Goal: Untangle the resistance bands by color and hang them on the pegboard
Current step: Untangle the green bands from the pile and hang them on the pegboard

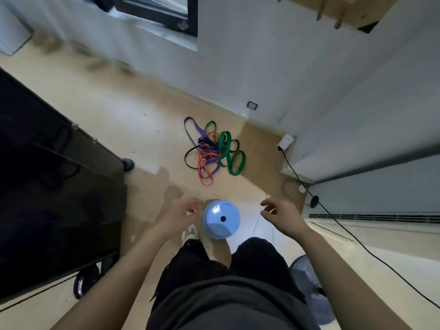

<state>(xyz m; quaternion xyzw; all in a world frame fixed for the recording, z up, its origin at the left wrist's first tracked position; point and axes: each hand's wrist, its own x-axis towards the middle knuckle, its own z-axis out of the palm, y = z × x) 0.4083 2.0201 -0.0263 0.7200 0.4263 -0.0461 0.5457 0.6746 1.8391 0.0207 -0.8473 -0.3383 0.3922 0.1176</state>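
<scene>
Left hand [178,216] is out in front with fingers loosely curled and holding nothing; right hand [282,216] mirrors it, fingers half-spread, also bare — both hover on either side of a smooth, glossy blue dome-shaped thing [221,219] with a small dark hole on top; the left fingertips look just beside its rim, can't tell if they touch.

The resistance bands [213,150] sit in a knotted heap on the floor [147,120] ahead of the hands, near the white wall [262,67]; flat rubbery loops in purple, green, orange and black, all threaded through each other; the green loops splay out to the right, a purple one sticks out at the top left.

The pegboard [342,10] is up at the top right — tan board with wooden pegs poking out.

Floor is pale, smooth and a bit blotchy; open stretch between the dome and the pile; a big dark cabinet [54,186] boxes in the left side, and a black cable [333,217] runs diagonally along the right.
</scene>
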